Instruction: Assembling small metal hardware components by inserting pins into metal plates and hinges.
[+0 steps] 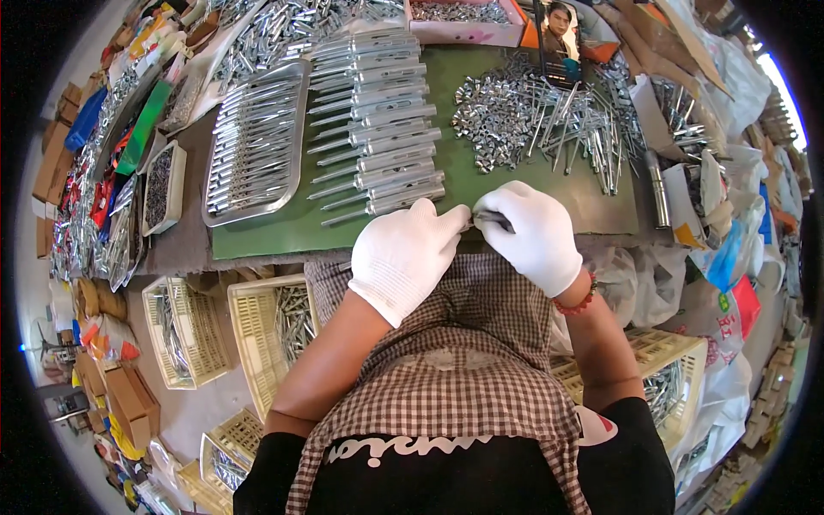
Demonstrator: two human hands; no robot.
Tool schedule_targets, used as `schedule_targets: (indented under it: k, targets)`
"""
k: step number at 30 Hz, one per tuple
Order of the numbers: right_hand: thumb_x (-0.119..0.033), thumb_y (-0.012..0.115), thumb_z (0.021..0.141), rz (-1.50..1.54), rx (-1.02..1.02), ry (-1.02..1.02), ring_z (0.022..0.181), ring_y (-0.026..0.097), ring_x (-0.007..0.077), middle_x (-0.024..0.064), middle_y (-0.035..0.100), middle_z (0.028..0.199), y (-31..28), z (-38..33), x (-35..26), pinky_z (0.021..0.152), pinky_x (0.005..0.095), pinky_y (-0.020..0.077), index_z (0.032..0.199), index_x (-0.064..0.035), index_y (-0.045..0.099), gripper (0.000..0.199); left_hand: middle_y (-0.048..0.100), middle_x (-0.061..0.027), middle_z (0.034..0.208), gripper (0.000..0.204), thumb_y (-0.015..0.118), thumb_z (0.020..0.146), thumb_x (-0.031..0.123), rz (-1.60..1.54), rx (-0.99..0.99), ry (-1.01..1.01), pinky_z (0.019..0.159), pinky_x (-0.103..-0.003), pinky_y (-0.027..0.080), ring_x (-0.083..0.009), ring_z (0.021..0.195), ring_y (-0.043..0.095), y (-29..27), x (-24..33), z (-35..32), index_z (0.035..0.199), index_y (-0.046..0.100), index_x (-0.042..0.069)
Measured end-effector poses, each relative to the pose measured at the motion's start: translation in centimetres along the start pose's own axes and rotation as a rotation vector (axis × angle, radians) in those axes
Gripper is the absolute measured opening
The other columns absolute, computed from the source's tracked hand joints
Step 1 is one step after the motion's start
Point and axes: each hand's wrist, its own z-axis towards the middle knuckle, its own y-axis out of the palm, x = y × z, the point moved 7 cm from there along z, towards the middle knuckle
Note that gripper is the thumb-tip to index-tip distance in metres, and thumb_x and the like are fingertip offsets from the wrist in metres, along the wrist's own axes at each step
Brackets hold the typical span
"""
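Both of my hands wear white knit gloves and meet at the front edge of the green work mat (283,236). My left hand (408,257) is closed, thumb and forefinger pinched on something too small and covered to make out. Beside it, my right hand (534,236) has its fingers curled round a small dark grey metal piece (495,221), mostly hidden by the glove. Just beyond my left hand lies a row of silver metal tubes with thin pointed rods (386,142), side by side. Farther off to the right is a heap of small shiny metal caps (489,120).
A metal tray (302,129) of thin rods stands left of the tubes. Loose thin rods (592,129) lie right of the caps, below a propped phone (560,43). A pink box (524,34) sits at the back. Cream plastic crates (249,309) stand below the table.
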Motion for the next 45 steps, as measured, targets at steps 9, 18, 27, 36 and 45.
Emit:
schedule_targets:
  k: [9, 18, 27, 36, 45]
  targets:
    - [-0.018, 0.07, 0.083, -0.073, 0.0, 0.036, 0.078, 0.064, 0.033, 0.0094, 0.063, 0.082, 0.5, -0.2, 0.2, 0.068, 0.0442, 0.0504, 0.087, -0.0103, 0.065, 0.01, 0.057, -0.0081, 0.077, 0.022, 0.063, 0.09, 0.021, -0.033, 0.006, 0.023, 0.053, -0.041, 0.05, -0.029, 0.061, 0.062, 0.0, -0.1, -0.1, 0.112, 0.066, 0.02]
    - [-0.016, 0.075, 0.08, -0.235, -0.108, -0.031, 0.073, 0.062, 0.0323, 0.0111, 0.061, 0.08, -0.2, 1.0, -0.6, 0.065, 0.0403, 0.0482, 0.085, -0.0062, 0.065, 0.015, 0.059, -0.0103, 0.08, 0.032, 0.058, 0.092, 0.017, 0.044, -0.049, 0.088, 0.053, -0.04, 0.052, -0.0273, 0.063, 0.065, 0.5, 0.2, -0.1, 0.124, 0.062, 0.017]
    - [-0.041, 0.049, 0.103, 1.568, 0.197, 0.278, 0.049, 0.03, 0.0081, -0.0031, 0.037, 0.06, 1.6, 2.1, 2.1, 0.045, 0.0247, 0.0237, 0.086, -0.0049, 0.058, 0.041, 0.055, -0.0078, 0.073, 0.026, 0.061, 0.094, 0.025, 0.053, -0.05, 0.085, 0.051, -0.04, 0.05, -0.0269, 0.059, 0.063, 0.3, 0.3, 0.3, 0.12, 0.063, 0.021]
    - [-0.043, 0.042, 0.103, 1.347, 0.342, 0.219, 0.049, 0.029, 0.0085, 0.0018, 0.048, 0.062, 4.0, 2.2, 1.8, 0.048, 0.0269, 0.0205, 0.074, -0.0037, 0.057, 0.051, 0.055, -0.0068, 0.073, 0.022, 0.063, 0.091, 0.025, 0.024, -0.035, 0.101, 0.051, -0.04, 0.049, -0.0261, 0.06, 0.062, 0.3, 0.1, 0.3, 0.113, 0.064, 0.021]
    - [-0.042, 0.047, 0.099, 1.541, 0.277, 0.194, 0.052, 0.029, 0.0065, -0.0002, 0.049, 0.065, 3.9, 2.5, 2.4, 0.049, 0.0254, 0.0197, 0.079, -0.0033, 0.061, 0.046, 0.057, -0.0077, 0.075, 0.015, 0.063, 0.091, 0.025, 0.015, -0.103, 0.116, 0.056, -0.044, 0.05, -0.0297, 0.063, 0.063, -0.4, 0.3, 1.6, 0.105, 0.066, 0.019]
